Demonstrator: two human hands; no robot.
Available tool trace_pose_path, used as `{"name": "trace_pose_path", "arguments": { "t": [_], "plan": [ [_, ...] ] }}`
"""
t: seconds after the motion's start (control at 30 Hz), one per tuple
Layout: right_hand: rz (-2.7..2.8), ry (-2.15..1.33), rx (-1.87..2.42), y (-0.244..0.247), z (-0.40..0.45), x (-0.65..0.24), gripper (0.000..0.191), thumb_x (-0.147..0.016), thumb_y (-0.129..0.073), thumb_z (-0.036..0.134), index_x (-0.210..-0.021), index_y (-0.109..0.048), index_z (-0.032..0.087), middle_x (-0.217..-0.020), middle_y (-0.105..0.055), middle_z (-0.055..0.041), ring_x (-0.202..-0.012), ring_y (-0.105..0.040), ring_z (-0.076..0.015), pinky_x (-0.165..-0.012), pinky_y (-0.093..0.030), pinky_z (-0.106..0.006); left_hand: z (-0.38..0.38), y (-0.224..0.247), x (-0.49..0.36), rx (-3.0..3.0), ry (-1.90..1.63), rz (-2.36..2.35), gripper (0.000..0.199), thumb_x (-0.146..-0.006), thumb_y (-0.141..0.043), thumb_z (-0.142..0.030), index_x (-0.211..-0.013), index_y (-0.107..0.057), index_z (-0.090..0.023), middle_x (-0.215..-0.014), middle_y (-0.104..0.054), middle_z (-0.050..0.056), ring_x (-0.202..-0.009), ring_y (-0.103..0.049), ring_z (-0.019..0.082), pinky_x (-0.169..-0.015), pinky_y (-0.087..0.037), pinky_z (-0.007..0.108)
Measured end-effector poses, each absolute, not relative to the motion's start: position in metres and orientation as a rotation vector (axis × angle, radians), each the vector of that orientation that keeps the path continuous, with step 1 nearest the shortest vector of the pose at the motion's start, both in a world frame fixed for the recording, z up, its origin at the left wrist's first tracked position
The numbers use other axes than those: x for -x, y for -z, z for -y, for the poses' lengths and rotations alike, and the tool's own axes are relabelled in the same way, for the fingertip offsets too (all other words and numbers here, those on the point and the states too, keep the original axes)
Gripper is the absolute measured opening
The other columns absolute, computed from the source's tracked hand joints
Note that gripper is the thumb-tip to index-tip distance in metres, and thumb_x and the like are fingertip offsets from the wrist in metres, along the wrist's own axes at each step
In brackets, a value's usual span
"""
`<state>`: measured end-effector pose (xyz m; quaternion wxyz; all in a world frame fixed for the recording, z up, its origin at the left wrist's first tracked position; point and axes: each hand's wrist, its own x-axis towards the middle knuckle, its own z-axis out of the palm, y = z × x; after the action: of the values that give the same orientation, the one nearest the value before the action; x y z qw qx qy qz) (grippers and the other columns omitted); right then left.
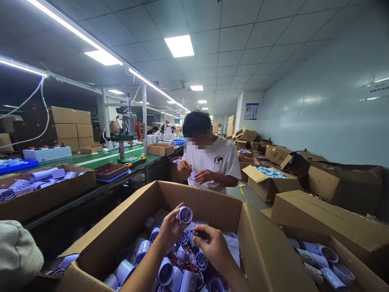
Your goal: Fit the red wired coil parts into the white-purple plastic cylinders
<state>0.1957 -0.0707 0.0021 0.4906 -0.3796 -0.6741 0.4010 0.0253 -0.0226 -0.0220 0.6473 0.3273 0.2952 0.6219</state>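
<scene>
My left hand (170,226) is closed around a white cylindrical plastic housing (184,215), its round end turned toward me. To its right, my right hand (212,243) pinches a small dark part (197,233), too small to name. Both hands are above an open cardboard box (200,198). Inside the box lie many loose white plastic housings (165,271), some with round vented ends, and red wires (189,259) among them.
Across the box a person (209,158) in a white shirt handles a similar white part. A conveyor bench with a press machine (129,125) runs along the left. Boxes of white housings stand at left (45,194) and right (331,263); more cartons (270,182) line the right wall.
</scene>
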Motion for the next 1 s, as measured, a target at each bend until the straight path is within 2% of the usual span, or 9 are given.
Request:
{"name": "trace_pose_path", "arguments": {
  "t": [0.2,0.47,0.63,0.7,0.8,0.87,0.93,1.0],
  "plan": [
    [1.653,-0.951,0.923,-0.005,0.072,-0.196,0.014,-0.065,-0.067,0.024,-0.077,-0.073,0.021,-0.078,-0.072,-0.0038,-0.073,-0.065,-0.0209,-0.071,-0.05,-0.031,0.027,0.014,-0.026,-0.739,-1.331,-0.652,0.047,-0.073,-0.06,-0.021,-0.119,-0.053,-0.019,-0.093,-0.066,0.004,-0.082,-0.065,0.015,-0.075,-0.052,0.026],
    [1.717,-0.922,0.981,-0.006,0.074,-0.196,0.017,-0.065,-0.064,0.017,-0.079,-0.073,0.021,-0.078,-0.072,-0.0028,-0.074,-0.064,-0.0207,-0.072,-0.048,-0.03,0.02,0.028,-0.023,-0.902,-1.359,-0.684,0.045,-0.073,-0.067,-0.026,-0.116,-0.055,-0.018,-0.096,-0.063,0.005,-0.086,-0.063,0.016,-0.075,-0.051,0.026],
    [1.767,-0.865,0.99,-0.003,0.072,-0.197,0.02,-0.066,-0.061,0.013,-0.08,-0.073,0.022,-0.082,-0.072,-0.0036,-0.079,-0.064,-0.0211,-0.075,-0.047,-0.031,0.025,0.024,-0.025,-1.196,-1.374,-0.729,0.053,-0.056,-0.081,-0.019,-0.105,-0.062,-0.019,-0.101,-0.061,0.005,-0.085,-0.057,0.015,-0.075,-0.047,0.023],
    [1.776,-0.818,0.98,-0.003,0.071,-0.198,0.02,-0.068,-0.059,0.013,-0.081,-0.072,0.022,-0.085,-0.071,-0.0044,-0.082,-0.063,-0.0212,-0.077,-0.047,-0.032,0.028,0.022,-0.027,-1.271,-1.349,-0.744,0.058,-0.05,-0.085,-0.017,-0.103,-0.062,-0.019,-0.095,-0.061,0.003,-0.08,-0.055,0.014,-0.073,-0.045,0.021],
    [1.754,-0.775,0.975,-0.003,0.071,-0.199,0.022,-0.071,-0.055,0.015,-0.087,-0.07,0.021,-0.091,-0.07,-0.006,-0.087,-0.063,-0.0213,-0.08,-0.047,-0.032,0.03,0.022,-0.029,-1.159,-1.287,-0.748,0.047,-0.061,-0.079,-0.032,-0.103,-0.061,-0.019,-0.079,-0.059,0.001,-0.07,-0.053,0.012,-0.066,-0.044,0.02],
    [1.725,-0.795,0.991,-0.003,0.072,-0.198,0.026,-0.073,-0.055,0.018,-0.096,-0.067,0.021,-0.092,-0.071,-0.0062,-0.085,-0.064,-0.0212,-0.078,-0.048,-0.032,0.031,0.024,-0.03,-1.092,-1.268,-0.753,0.041,-0.07,-0.071,-0.041,-0.102,-0.061,-0.018,-0.076,-0.058,0.001,-0.068,-0.053,0.012,-0.065,-0.044,0.021],
    [1.706,-0.82,1.003,-0.002,0.072,-0.195,0.027,-0.074,-0.055,0.02,-0.099,-0.064,0.021,-0.09,-0.072,-0.0052,-0.082,-0.066,-0.0207,-0.074,-0.05,-0.031,0.03,0.027,-0.03,-1.07,-1.283,-0.759,0.042,-0.07,-0.072,-0.04,-0.102,-0.061,-0.017,-0.078,-0.06,0.002,-0.071,-0.054,0.013,-0.066,-0.044,0.022],
    [1.718,-0.791,1.031,-0.002,0.073,-0.193,0.022,-0.075,-0.055,0.02,-0.095,-0.064,0.022,-0.087,-0.072,-0.0039,-0.079,-0.066,-0.0203,-0.072,-0.05,-0.03,0.028,0.031,-0.031,-1.06,-1.298,-0.759,0.048,-0.067,-0.075,-0.039,-0.107,-0.059,-0.018,-0.082,-0.061,0.002,-0.075,-0.055,0.014,-0.068,-0.043,0.021]
  ]
}}
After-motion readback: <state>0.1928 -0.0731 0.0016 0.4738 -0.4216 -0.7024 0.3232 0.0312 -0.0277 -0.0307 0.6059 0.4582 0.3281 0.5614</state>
